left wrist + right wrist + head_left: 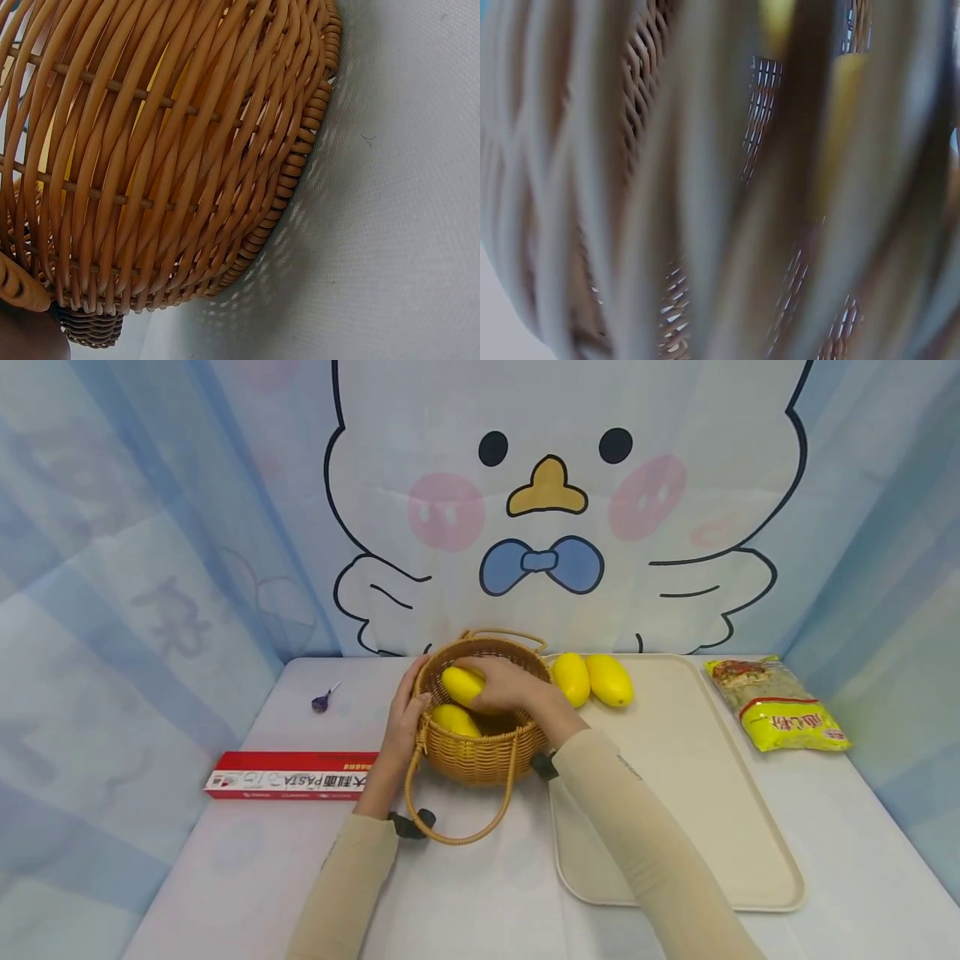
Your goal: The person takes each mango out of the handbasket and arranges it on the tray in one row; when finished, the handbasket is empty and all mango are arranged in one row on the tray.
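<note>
A wicker basket (476, 760) with two loop handles stands at the table's far middle; its woven wall fills the left wrist view. My left hand (403, 718) grips the basket's left rim, the thumb over the edge. Reaching inside, my right hand (504, 683) holds a smooth yellow mango-like fruit (462, 686) above the basket floor. Below it lies another yellow fruit (454, 721). In the right wrist view, blurred wicker strands hide most of the inside, with yellow patches (844, 112) showing between them.
Two more yellow fruits (609, 680) lie at the back-left corner of a beige tray (690, 760), right of the basket. A red pasta box (292, 776) and a wrapped lollipop (322, 701) lie to the left. A yellow food packet (780, 706) sits at the far right.
</note>
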The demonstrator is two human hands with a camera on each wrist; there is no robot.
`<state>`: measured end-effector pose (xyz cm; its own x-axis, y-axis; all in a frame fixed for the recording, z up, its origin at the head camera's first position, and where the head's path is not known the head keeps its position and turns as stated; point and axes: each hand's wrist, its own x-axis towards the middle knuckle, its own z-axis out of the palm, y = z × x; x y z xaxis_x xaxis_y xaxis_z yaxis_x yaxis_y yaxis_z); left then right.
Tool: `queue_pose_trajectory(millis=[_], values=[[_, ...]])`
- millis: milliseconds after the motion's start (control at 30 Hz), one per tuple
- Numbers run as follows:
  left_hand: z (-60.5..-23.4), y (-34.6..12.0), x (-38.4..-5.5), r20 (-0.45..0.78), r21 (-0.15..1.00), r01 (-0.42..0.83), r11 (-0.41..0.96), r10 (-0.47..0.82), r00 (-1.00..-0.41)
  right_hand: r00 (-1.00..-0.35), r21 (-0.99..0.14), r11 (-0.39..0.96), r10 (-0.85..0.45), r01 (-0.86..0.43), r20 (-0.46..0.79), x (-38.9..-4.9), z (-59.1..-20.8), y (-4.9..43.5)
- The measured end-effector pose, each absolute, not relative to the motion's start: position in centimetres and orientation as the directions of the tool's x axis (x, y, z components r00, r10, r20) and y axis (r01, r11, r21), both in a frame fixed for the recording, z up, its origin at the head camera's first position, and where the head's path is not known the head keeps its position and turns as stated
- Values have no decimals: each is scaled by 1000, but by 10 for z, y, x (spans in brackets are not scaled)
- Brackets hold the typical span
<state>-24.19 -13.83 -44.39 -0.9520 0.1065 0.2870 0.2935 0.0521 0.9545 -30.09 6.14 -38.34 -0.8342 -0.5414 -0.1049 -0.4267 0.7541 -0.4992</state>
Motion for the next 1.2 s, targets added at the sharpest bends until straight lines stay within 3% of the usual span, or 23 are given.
queue_pose_trajectory(millis=[367, 733, 1200], values=[[-421, -137, -225, 297, 950, 304, 66, 103, -949, -860, -443, 753, -502, -486, 91, -297, -378, 59], [-452, -139, -246, 314, 947, 319, 49, 82, -946, -874, -417, 770, -395, -483, 284, -294, -371, 64], [-426, -137, -229, 276, 958, 281, 48, 95, -956, -865, -552, 684, -255, -477, 431, -289, -366, 79]])
